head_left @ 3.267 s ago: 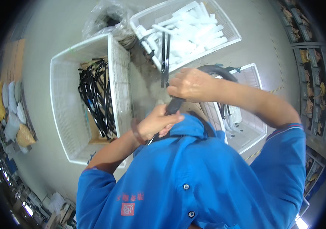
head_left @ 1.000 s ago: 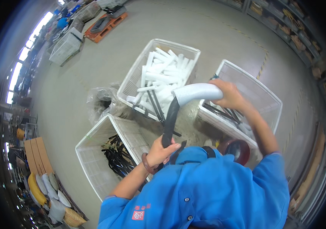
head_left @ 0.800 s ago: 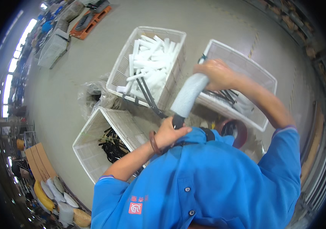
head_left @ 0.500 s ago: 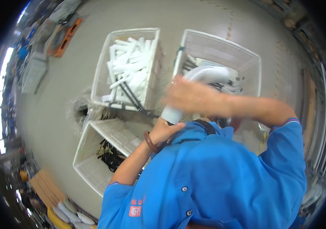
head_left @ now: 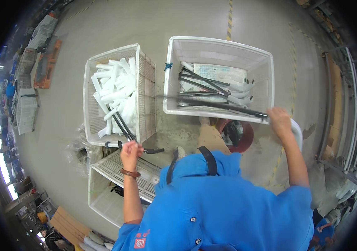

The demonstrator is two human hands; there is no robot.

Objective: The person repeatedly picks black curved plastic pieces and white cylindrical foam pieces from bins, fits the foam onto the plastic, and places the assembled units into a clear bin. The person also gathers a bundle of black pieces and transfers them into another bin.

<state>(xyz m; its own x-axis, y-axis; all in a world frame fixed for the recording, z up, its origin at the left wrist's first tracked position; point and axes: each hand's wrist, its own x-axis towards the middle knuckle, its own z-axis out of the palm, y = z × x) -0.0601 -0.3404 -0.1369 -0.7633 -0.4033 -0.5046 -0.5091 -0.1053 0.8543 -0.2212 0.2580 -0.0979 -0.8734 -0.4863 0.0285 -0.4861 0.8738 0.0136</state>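
Note:
My right hand (head_left: 280, 122) is closed round a long black tube (head_left: 224, 106) at the right crate's near corner. A curved white foam sleeve (head_left: 297, 131) covers the tube's end beyond my hand, partly hidden by my forearm. The tube's other end reaches left over the right crate and is blurred. At the left crate's near edge, my left hand (head_left: 131, 151) has its fingers curled at thin black tubes (head_left: 123, 125), which lean out over the rim. Beneath them lie many white foam sleeves (head_left: 118, 94).
The right crate (head_left: 220, 40) holds black tubes with white-covered ends. The left crate (head_left: 146, 90) stands beside it. Nearer lies a tilted white crate (head_left: 92, 188) with dark pieces inside. A dark red bucket (head_left: 247, 140) stands by my leg; crumpled plastic (head_left: 80, 148) lies left.
My right hand has moved right with the black tube and its white sleeve. My left hand has let go of that sleeve's end and moved left to the thin black tubes. The view has shifted.

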